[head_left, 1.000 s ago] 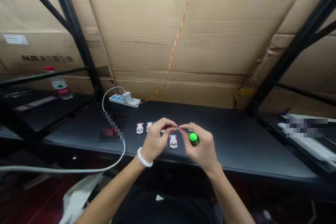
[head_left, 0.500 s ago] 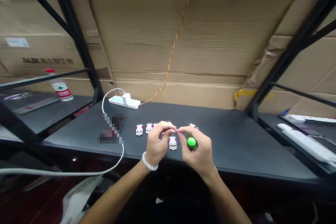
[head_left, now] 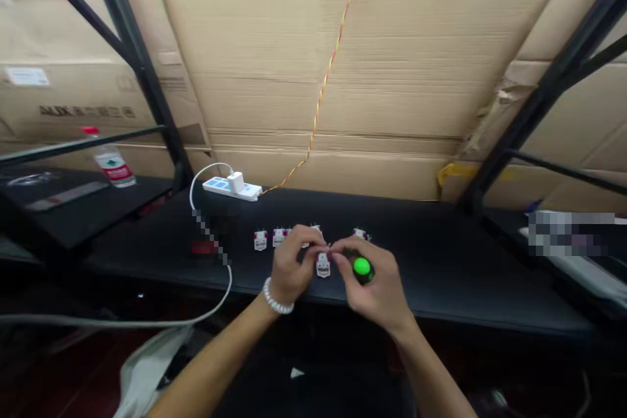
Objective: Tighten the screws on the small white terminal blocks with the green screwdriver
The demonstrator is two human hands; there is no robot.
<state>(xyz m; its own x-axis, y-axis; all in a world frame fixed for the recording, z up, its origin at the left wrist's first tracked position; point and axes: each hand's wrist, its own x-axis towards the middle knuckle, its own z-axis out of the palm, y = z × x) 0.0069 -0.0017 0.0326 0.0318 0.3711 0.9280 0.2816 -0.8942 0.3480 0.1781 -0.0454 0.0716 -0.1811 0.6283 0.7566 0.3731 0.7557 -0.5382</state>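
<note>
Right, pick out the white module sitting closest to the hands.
The white module between the left hand and right hand; the others sit farther back.

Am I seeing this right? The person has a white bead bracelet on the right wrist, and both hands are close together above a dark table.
Not quite: the white bead bracelet is on the wrist of the left hand, not the right, as the head view shows. The right hand and left hand are close together above the dark table, as you said.
</note>
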